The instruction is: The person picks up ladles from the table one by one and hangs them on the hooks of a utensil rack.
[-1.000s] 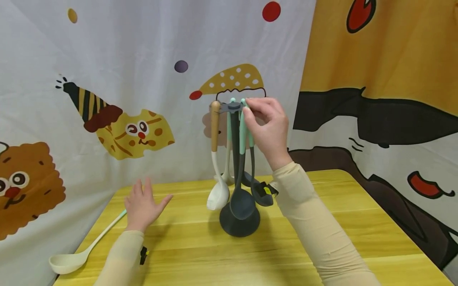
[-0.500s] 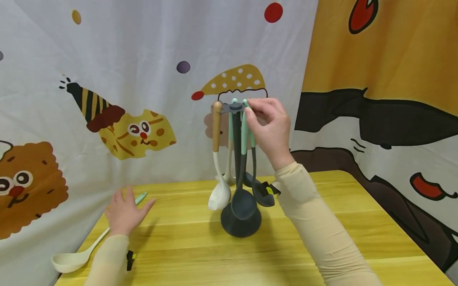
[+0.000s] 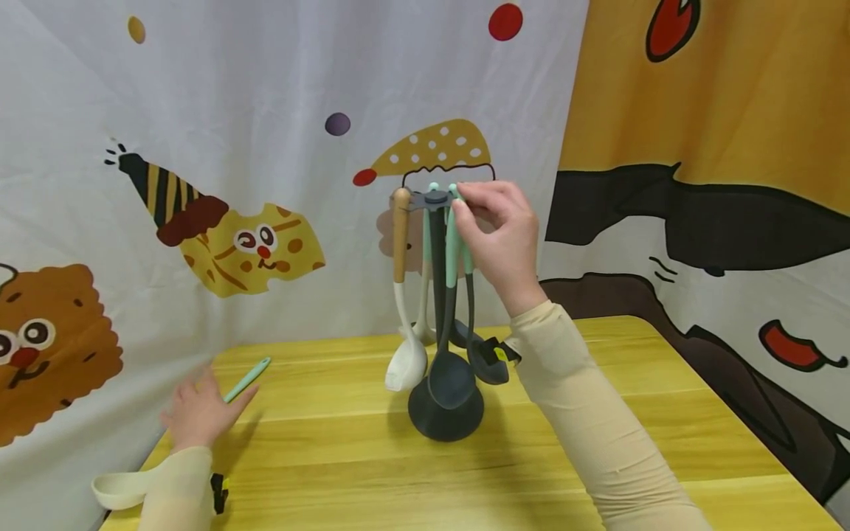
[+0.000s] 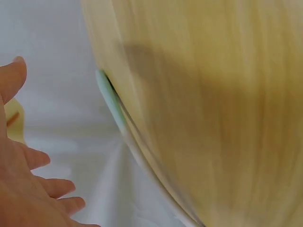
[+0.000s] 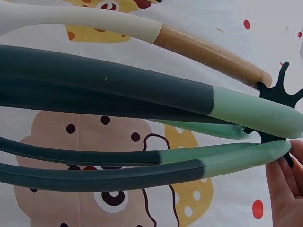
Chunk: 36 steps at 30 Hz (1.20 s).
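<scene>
My left hand (image 3: 199, 413) is above the left side of the table, fingers spread and holding nothing. Beneath it lies a cream ladle (image 3: 119, 489) with a mint-green handle (image 3: 247, 380); hand and sleeve hide the middle. The left wrist view shows this handle (image 4: 111, 99) apart from my fingers (image 4: 59, 187). My right hand (image 3: 501, 236) pinches the top end of a mint-green handle (image 5: 246, 156) on a dark kitchen utensil (image 3: 488, 365), where it meets the dark utensil stand (image 3: 443, 420). My wrist's camera strap partly covers that utensil's head.
Also hanging from the stand are a white-headed utensil (image 3: 406, 365) with a wooden handle (image 3: 401, 236), a dark spoon-like utensil (image 3: 453, 380), and others behind. The stand rests on the yellow wood table (image 3: 319, 457). A printed curtain (image 3: 279, 88) hangs behind the table.
My left hand has moved left and slightly down over the ladle, uncovering the end of its green handle. My right hand stays at the top of the stand.
</scene>
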Each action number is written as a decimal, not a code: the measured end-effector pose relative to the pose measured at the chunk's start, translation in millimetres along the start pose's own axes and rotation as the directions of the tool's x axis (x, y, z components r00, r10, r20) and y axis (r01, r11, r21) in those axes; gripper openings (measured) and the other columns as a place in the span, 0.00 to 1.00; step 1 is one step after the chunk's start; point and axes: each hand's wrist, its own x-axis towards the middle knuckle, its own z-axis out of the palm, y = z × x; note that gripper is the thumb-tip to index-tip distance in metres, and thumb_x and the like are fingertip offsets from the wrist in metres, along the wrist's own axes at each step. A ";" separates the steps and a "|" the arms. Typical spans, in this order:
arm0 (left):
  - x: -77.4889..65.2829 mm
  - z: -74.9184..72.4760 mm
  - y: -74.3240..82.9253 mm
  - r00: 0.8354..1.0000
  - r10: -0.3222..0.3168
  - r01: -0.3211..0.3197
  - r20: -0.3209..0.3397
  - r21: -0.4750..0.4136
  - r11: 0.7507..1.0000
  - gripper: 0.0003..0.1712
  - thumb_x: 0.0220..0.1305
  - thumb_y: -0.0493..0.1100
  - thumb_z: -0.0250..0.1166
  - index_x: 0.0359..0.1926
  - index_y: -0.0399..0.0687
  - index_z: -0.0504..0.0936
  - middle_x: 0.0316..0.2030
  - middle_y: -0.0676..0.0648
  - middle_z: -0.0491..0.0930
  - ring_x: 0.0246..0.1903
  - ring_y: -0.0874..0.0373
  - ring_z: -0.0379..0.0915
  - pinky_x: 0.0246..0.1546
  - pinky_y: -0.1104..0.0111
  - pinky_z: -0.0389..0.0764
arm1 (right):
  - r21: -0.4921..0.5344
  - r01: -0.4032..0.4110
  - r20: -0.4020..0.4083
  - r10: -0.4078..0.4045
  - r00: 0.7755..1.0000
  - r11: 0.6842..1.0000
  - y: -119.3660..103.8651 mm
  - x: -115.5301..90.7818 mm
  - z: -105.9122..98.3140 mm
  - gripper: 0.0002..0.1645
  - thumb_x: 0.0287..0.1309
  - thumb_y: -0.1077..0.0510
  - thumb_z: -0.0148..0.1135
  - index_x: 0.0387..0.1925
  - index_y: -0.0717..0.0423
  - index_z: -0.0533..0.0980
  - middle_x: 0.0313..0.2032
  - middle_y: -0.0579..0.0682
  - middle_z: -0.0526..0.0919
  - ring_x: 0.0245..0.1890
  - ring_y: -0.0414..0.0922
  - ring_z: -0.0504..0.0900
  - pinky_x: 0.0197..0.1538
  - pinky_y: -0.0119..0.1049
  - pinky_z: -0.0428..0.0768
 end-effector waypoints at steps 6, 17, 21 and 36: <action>0.5 -7.6 -10.5 0.989 -0.094 0.096 0.112 -0.009 0.995 0.69 0.56 0.82 0.51 0.71 0.25 0.47 0.64 0.14 0.42 0.62 0.16 0.38 0.51 0.22 0.45 | -0.001 -0.004 0.001 0.004 1.000 1.000 -0.3 -0.8 0.0 0.14 0.61 0.65 0.64 0.48 0.65 0.83 0.45 0.56 0.79 0.43 0.42 0.82 0.51 0.36 0.81; -3.3 -10.4 -22.9 0.957 -0.184 0.181 0.225 0.038 0.983 0.72 0.49 0.86 0.51 0.70 0.27 0.49 0.58 0.15 0.52 0.59 0.18 0.46 0.48 0.25 0.54 | -0.005 -0.002 0.000 0.002 1.000 1.000 0.0 -1.1 -0.9 0.14 0.62 0.66 0.64 0.48 0.66 0.83 0.44 0.57 0.79 0.43 0.42 0.82 0.50 0.36 0.81; -4.2 -10.9 -27.9 0.943 -0.186 0.176 0.277 0.060 0.983 0.71 0.50 0.86 0.51 0.65 0.22 0.54 0.55 0.15 0.58 0.55 0.17 0.53 0.46 0.28 0.60 | -0.004 0.000 0.000 0.000 1.000 1.000 0.3 -1.3 -0.8 0.14 0.62 0.66 0.64 0.49 0.66 0.83 0.44 0.57 0.78 0.43 0.42 0.82 0.51 0.36 0.81; -3.8 -2.7 -44.7 0.918 -0.148 0.126 0.368 0.084 0.988 0.59 0.55 0.78 0.58 0.52 0.18 0.66 0.40 0.22 0.73 0.40 0.28 0.73 0.38 0.39 0.73 | 0.002 0.005 0.000 -0.005 1.000 1.000 -0.6 -0.1 0.3 0.14 0.61 0.66 0.64 0.48 0.67 0.83 0.44 0.58 0.78 0.43 0.42 0.82 0.50 0.37 0.81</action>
